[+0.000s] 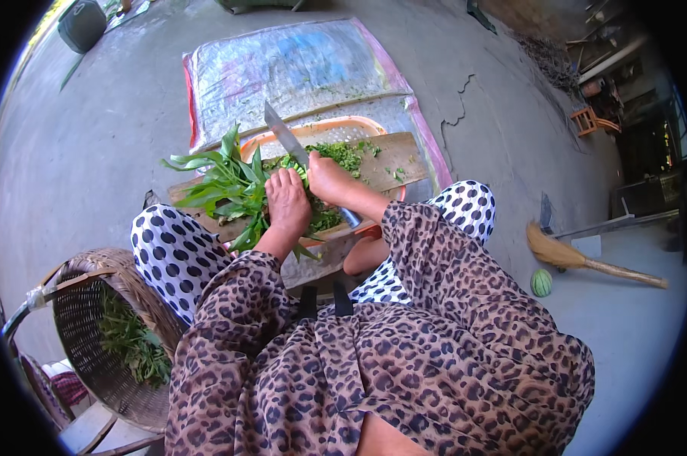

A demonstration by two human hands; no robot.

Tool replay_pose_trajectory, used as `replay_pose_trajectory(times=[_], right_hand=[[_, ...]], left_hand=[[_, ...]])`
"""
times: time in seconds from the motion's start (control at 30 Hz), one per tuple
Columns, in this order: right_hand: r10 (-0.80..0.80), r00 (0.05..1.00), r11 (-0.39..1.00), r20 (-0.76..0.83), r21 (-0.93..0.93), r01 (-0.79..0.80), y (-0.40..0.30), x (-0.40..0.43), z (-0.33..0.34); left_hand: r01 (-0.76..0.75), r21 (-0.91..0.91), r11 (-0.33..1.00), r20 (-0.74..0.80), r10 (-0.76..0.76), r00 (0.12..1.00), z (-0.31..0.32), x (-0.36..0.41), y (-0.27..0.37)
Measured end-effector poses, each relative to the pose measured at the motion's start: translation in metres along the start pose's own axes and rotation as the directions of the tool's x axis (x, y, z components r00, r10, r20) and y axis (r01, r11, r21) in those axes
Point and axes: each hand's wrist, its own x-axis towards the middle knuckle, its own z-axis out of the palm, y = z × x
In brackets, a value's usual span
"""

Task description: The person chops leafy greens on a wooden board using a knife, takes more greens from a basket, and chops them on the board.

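My left hand (pixel 288 204) presses down on a bunch of leafy greens (pixel 223 185), close beside the blade. The long leaves fan out to the left, past the edge of a wooden board (pixel 397 157). In my right hand (pixel 332 178) is a large knife (pixel 284 134), its tip pointing up and to the left and its metal handle end showing below the fist. Chopped greens (pixel 343 155) lie in a heap on the board to the right of the blade. Under the board, partly covered, sits an orange-rimmed plastic basket (pixel 343 122).
A flattened woven sack (pixel 297 62) lies on the concrete floor beneath the basket. At my left stands a wicker basket (pixel 86 296) with greens (pixel 135 336) inside. To the right are a straw broom (pixel 571 253), a small striped melon (pixel 541 283) and a little wooden chair (pixel 591 121).
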Motion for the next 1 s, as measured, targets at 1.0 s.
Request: replay_pose_trajectory(times=[1.0], right_hand=[[0.102, 0.939, 0.967, 0.327, 0.19, -0.171, -0.015, -0.082, -0.054]], left_hand=[[0.033, 0.064, 0.997, -0.019, -0.032, 0.999, 0.004, 0.001, -0.001]])
